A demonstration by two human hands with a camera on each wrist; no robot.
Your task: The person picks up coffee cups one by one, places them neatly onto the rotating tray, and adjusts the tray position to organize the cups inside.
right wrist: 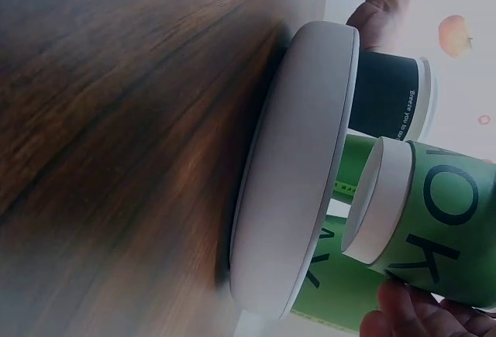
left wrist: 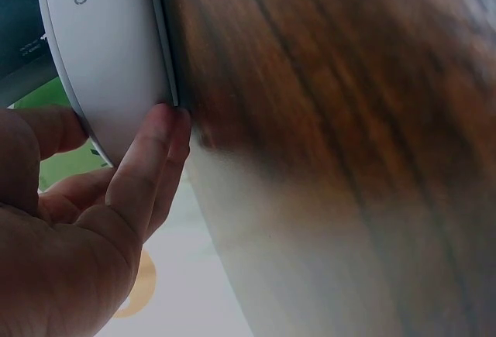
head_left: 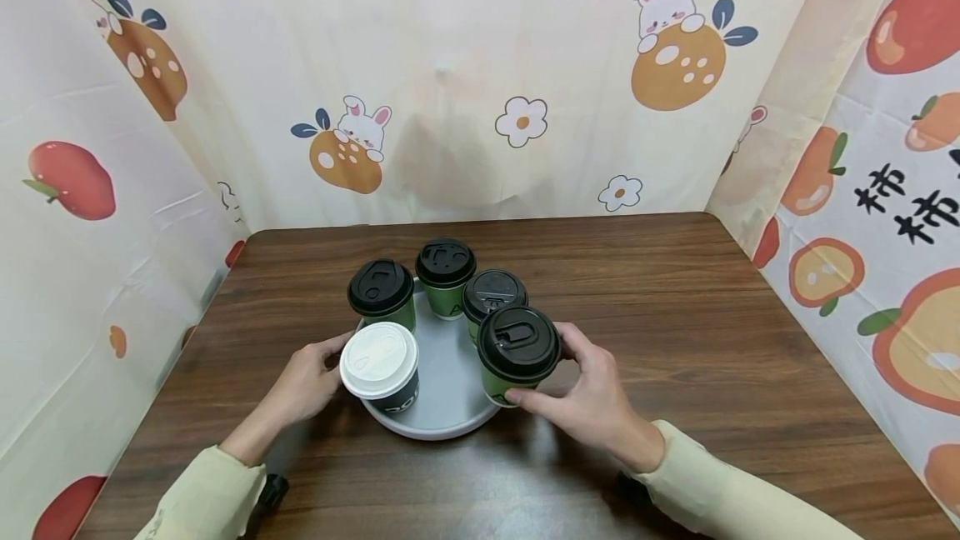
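Observation:
A round grey tray (head_left: 442, 432) with a thick side wall rests on the table. My left hand (head_left: 303, 382) holds its left edge, thumb at the top rim and fingers along the side wall (left wrist: 116, 50). My right hand (head_left: 592, 398) grips a green paper cup (right wrist: 442, 205) with a black lid (head_left: 519, 344), raised above the tray's right side, its base apart from the tray. On the tray stand a dark cup with a white lid (head_left: 378, 359) near my left hand, and three green cups with black lids (head_left: 381, 288) farther back.
The brown wood-grain table (head_left: 675, 315) extends around the tray. Behind it and at both sides hang printed cloth walls (head_left: 450, 65) with fruit and rabbits. A small black object (head_left: 273, 490) sits by the left sleeve.

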